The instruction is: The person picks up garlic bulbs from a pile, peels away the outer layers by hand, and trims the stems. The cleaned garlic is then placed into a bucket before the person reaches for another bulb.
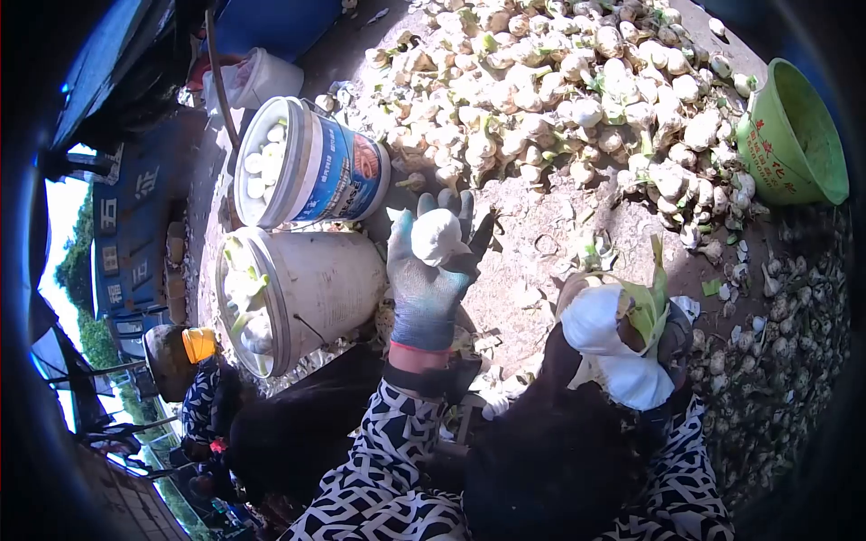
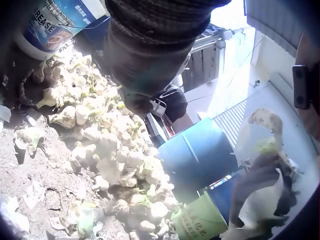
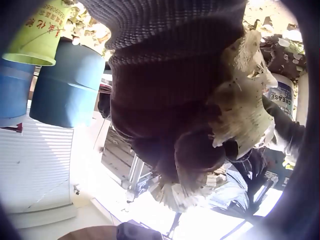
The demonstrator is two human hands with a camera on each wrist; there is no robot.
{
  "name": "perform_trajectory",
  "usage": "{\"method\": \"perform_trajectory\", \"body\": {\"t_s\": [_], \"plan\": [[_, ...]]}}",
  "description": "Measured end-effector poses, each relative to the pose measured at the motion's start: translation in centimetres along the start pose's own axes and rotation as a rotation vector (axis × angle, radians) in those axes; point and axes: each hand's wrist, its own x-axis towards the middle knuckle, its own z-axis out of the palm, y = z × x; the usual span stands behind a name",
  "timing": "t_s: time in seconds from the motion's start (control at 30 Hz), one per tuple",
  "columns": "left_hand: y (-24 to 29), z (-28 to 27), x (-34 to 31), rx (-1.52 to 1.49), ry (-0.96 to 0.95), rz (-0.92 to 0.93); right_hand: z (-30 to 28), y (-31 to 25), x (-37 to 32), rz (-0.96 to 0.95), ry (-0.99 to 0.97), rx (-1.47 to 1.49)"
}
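Observation:
My gloved left hand (image 1: 424,302) has its fingers spread and extended, with a white peeled-looking garlic bulb (image 1: 437,237) lying against them. In the left wrist view the dark glove (image 2: 155,50) appears at the top, and the bulb is hidden there. My gloved right hand (image 1: 675,347) grips loose white garlic skins (image 1: 591,320) with a green-yellow leaf (image 1: 648,316) sticking up. Seen from the right wrist, its fingers (image 3: 200,155) are curled, and papery skins (image 3: 242,110) stick out around them.
A large heap of garlic (image 1: 541,90) spreads ahead. To the left, a blue-labelled bucket (image 1: 338,171) and a white bucket (image 1: 325,279) lie tilted with bulbs inside. A green bucket (image 1: 785,144) is at right, near darker, smaller bulbs (image 1: 776,361). Skins litter the ground (image 1: 532,261).

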Motion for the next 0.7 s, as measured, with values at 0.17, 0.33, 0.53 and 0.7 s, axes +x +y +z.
{"method": "perform_trajectory", "body": {"t_s": [0.17,0.33,0.53,0.7], "plan": [[-0.2,-0.2,0.2,0.076,0.104,0.051,5.3,-1.2,6.1,-0.120,-0.320,-2.202],[-1.7,-3.0,-0.2,0.439,-0.075,0.154,8.1,-1.0,11.1,-0.039,-0.141,-1.383],[-1.4,-3.2,0.3,0.042,-0.075,0.026,8.3,-2.8,10.2,-0.010,-0.373,-0.241],[3.0,-5.4,-0.6,0.054,-0.022,-0.112,1.2,-1.4,9.5,-0.485,-0.257,-2.027]]}}
